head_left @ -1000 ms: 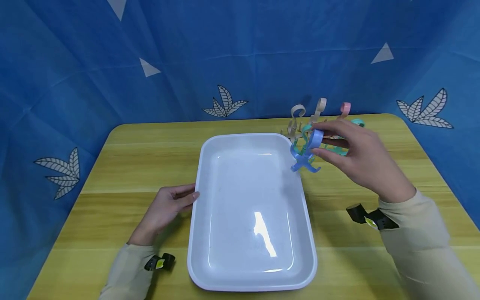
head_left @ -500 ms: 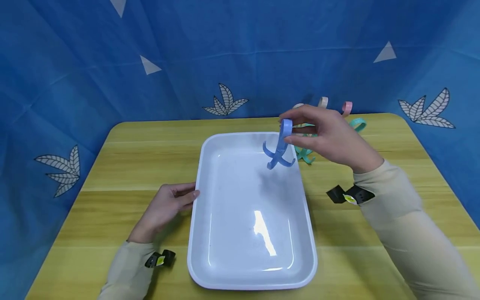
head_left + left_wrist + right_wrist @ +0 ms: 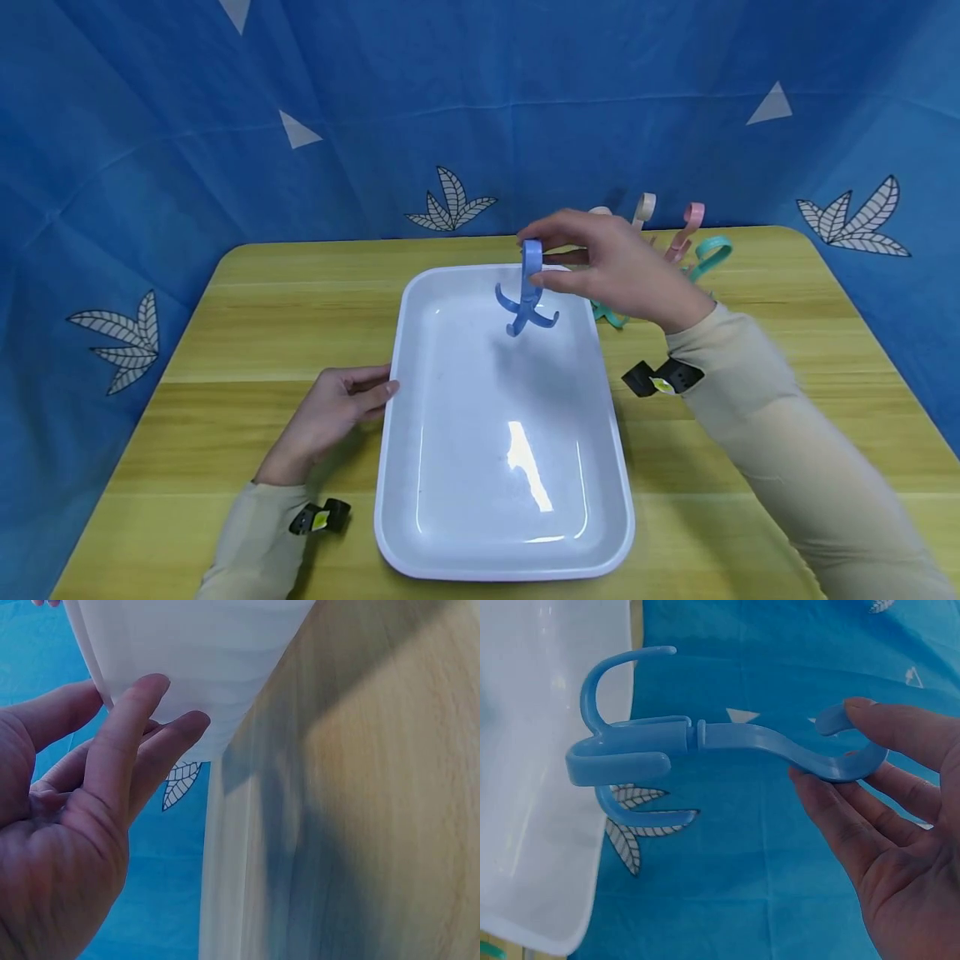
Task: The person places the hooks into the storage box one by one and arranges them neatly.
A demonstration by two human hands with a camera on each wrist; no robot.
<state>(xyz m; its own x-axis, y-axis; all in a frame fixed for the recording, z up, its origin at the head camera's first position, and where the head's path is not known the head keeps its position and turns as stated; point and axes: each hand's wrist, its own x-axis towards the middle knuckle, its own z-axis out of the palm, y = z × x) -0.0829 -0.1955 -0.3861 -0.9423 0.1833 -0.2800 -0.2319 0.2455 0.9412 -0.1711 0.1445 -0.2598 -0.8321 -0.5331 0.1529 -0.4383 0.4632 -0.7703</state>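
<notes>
A blue hook [image 3: 529, 287] with several curved prongs at its lower end hangs over the far right part of a white tray [image 3: 465, 467]. My right hand [image 3: 611, 262] pinches its curved top between thumb and fingers. In the right wrist view the whole blue hook [image 3: 735, 739] shows, its prongs spread away from the right hand [image 3: 900, 817]. At the tray's left side, my left hand [image 3: 333, 421] grips the rim. In the left wrist view the left hand [image 3: 82, 802] has its fingers against the tray's outer wall [image 3: 195, 660].
Behind the right hand, more hooks stand at the table's back right: a pink hook [image 3: 687, 229], a green hook [image 3: 710, 254] and a beige hook [image 3: 643, 208], partly hidden. The wooden table [image 3: 285, 325] ends at a blue patterned cloth [image 3: 360, 83].
My right hand has carried the blue hook leftward from beside the tray's far right corner to above the tray. The left hand stays on the rim.
</notes>
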